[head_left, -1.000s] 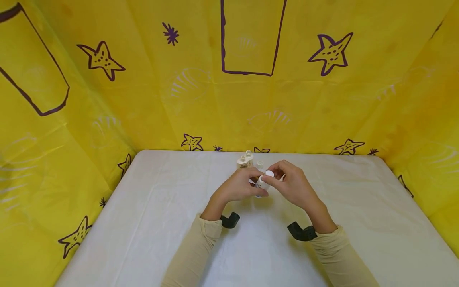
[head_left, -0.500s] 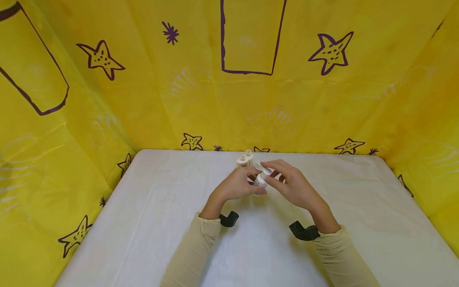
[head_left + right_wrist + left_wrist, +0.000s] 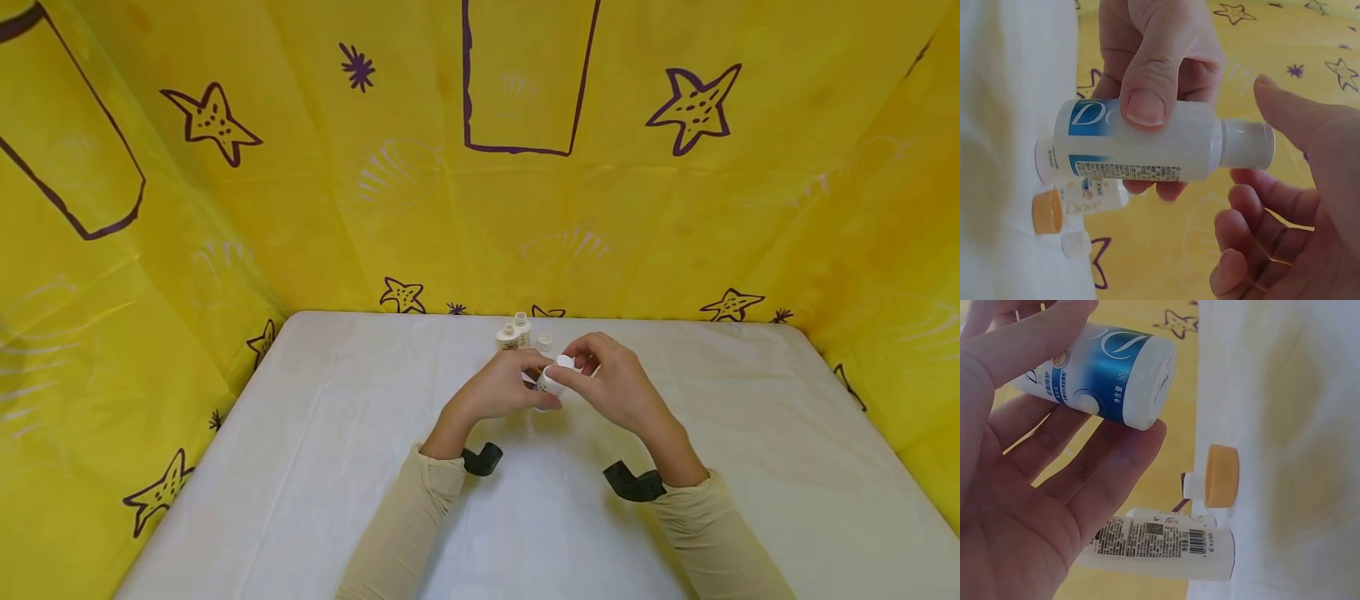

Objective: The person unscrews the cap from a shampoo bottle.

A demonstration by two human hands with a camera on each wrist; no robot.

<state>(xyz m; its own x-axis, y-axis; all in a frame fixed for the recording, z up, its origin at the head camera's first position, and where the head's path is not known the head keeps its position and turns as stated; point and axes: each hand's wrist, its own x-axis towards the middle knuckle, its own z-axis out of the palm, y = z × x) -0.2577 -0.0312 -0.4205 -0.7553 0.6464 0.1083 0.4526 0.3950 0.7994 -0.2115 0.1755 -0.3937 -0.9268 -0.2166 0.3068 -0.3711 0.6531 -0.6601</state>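
My left hand (image 3: 498, 387) grips a small white-and-blue Dove bottle (image 3: 1172, 150) round its body, holding it above the table. Its thumb lies across one side, and in the left wrist view the flat base (image 3: 1152, 384) points toward the tabletop. A white cap (image 3: 1250, 145) sits at the bottle's neck. Around that cap my right hand (image 3: 611, 383) has its thumb and fingers spread. In the right wrist view the thumb stands apart from the cap, while a bent fingertip (image 3: 1242, 177) lies right at its edge.
Beyond the hands, two uncapped cream-white bottles (image 3: 508, 338) stand near the table's back edge. An orange cap (image 3: 1225, 476) and a loose white cap (image 3: 1075, 244) lie beside them. A yellow cloth wall (image 3: 480, 225) rises behind the white-covered table (image 3: 337, 467).
Half a second ago the right fingers reached further forward over the cap; now they have drawn back and bent more, much as one second ago. The left hand and bottle hardly moved.
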